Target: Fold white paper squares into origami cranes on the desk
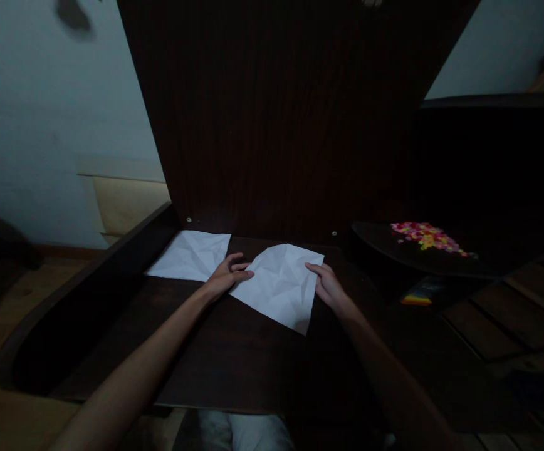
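Dark wooden desk (234, 357), two creased white paper sheets (281, 285), (192, 255)

On the dark wooden desk (234, 363), a creased white sheet of paper (279, 285) lies flat near the centre. The left hand (225, 277) rests on its 9 o'clock edge, fingers spread; the right hand (328, 287) touches its 3 o'clock edge. A second white sheet (191, 255) lies just beside the left hand, at 10 o'clock. Colourful small pieces (425, 237) sit well apart at 2 o'clock.
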Action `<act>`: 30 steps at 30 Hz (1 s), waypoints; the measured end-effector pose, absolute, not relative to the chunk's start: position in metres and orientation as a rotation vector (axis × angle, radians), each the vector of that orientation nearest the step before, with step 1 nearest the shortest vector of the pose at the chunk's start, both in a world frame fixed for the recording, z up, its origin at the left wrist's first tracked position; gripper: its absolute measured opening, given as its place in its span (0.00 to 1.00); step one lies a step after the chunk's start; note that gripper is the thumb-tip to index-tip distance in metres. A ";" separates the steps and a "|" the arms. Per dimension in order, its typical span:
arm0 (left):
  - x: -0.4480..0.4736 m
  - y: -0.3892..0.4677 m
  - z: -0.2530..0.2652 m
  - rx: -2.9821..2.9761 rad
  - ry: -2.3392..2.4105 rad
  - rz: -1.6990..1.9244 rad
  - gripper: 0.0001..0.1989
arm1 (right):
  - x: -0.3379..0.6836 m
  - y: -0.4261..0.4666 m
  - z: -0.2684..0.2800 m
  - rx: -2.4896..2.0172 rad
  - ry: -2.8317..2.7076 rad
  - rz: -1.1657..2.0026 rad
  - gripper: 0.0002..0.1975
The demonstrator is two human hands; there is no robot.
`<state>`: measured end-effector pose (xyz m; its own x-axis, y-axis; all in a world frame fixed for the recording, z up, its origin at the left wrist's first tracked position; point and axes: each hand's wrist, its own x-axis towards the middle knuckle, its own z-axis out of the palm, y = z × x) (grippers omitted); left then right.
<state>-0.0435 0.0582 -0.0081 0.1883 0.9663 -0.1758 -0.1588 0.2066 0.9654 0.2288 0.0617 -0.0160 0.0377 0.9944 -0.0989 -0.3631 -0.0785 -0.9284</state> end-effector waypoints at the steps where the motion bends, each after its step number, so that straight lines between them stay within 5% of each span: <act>1: -0.043 0.057 -0.008 0.986 1.039 1.036 0.40 | 0.228 0.061 -0.017 -1.027 -0.864 1.387 0.08; 5: -0.046 0.054 -0.007 1.017 1.022 1.066 0.42 | 0.227 0.061 -0.019 -1.047 -0.904 1.379 0.09; 13: -0.053 0.054 -0.007 1.247 1.001 0.926 0.28 | 0.229 0.060 -0.018 -1.056 -0.945 1.378 0.09; 30: -0.054 0.055 -0.009 1.425 1.067 0.961 0.31 | 0.221 0.058 -0.017 -1.038 -0.966 1.331 0.17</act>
